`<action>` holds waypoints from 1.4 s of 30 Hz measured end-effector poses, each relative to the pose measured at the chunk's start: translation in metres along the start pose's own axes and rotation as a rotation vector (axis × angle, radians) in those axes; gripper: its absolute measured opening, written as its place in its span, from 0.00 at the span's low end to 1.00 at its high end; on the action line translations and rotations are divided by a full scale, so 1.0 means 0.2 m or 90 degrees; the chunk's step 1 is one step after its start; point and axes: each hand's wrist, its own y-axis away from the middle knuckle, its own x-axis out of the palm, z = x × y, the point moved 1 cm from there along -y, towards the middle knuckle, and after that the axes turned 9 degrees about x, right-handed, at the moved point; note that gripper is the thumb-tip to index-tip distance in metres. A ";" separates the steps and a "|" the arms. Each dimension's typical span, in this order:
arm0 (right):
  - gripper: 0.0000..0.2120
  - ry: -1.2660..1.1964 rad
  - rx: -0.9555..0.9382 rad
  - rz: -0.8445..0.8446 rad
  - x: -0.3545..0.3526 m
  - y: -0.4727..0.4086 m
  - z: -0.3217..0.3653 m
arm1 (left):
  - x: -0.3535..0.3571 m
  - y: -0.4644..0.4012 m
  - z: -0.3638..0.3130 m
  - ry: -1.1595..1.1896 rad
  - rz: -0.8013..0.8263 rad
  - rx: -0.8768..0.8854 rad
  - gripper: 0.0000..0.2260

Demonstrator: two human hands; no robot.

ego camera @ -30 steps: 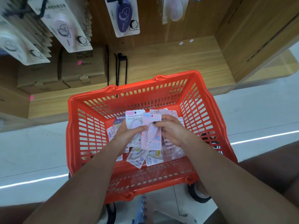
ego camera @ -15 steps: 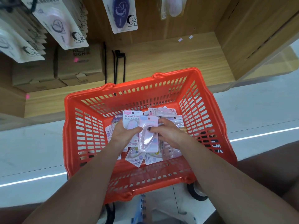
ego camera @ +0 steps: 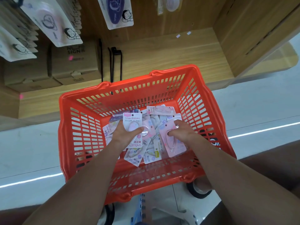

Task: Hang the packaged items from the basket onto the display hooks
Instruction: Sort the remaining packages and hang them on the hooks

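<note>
Cardboard boxes [ego camera: 71, 65] on wooden shelf [ego camera: 162, 56]; black wheel [ego camera: 197, 191] below.

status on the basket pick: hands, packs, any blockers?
Left hand grips white Campus blister pack. Right hand pinches pink blister pack. Both inside orange plastic basket, over loose packs; none on a hook yet. No obstruction visible.

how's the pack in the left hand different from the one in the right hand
The white pack in the left hand has a white card printed Campus; the pink pack in the right hand has a pink card. The white pack stands nearly straight in view; the pink pack is tilted. Both are blister packs with a hang hole, held above the orange basket.
</note>
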 end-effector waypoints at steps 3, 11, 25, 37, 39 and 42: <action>0.18 0.148 -0.009 0.065 -0.05 -0.02 0.01 | 0.00 0.00 0.01 -0.082 0.028 -0.003 0.35; 0.16 0.347 -0.050 0.119 -0.09 -0.01 0.07 | 0.01 0.00 0.07 -0.274 0.187 -0.017 0.51; 0.15 0.283 -0.092 0.103 -0.15 -0.02 0.09 | 0.02 0.01 0.05 -0.278 0.271 -0.001 0.30; 0.29 0.358 -0.147 0.163 -0.19 0.08 0.24 | -0.02 0.02 0.00 -0.235 0.196 0.010 0.35; 0.22 0.469 -0.133 0.206 -0.15 0.09 0.23 | -0.02 0.02 0.00 -0.235 0.179 0.013 0.29; 0.09 0.516 -0.134 0.190 -0.09 0.10 0.19 | -0.02 0.03 -0.02 -0.229 0.171 0.026 0.26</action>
